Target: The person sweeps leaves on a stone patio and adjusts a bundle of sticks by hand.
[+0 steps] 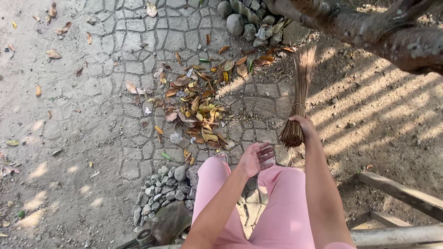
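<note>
The paved ground (115,92) carries a heap of dry leaves (194,110) at eleven o'clock from the hands. At one o'clock, the right hand (302,123) grips a stick broom (300,92), bristles forward. The left hand (254,157) hangs open, empty. Sweeping looks underway; gathering stray leaves needs short strokes toward the heap.

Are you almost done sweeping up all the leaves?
Partly. Done: many dry leaves sit gathered in a pile on the stone paving. In hand: the right hand grips a stick broom, bristles towards the tree; the left hand is open and empty. Left: scattered leaves lie on the dirt, and the pile is not picked up.
</note>
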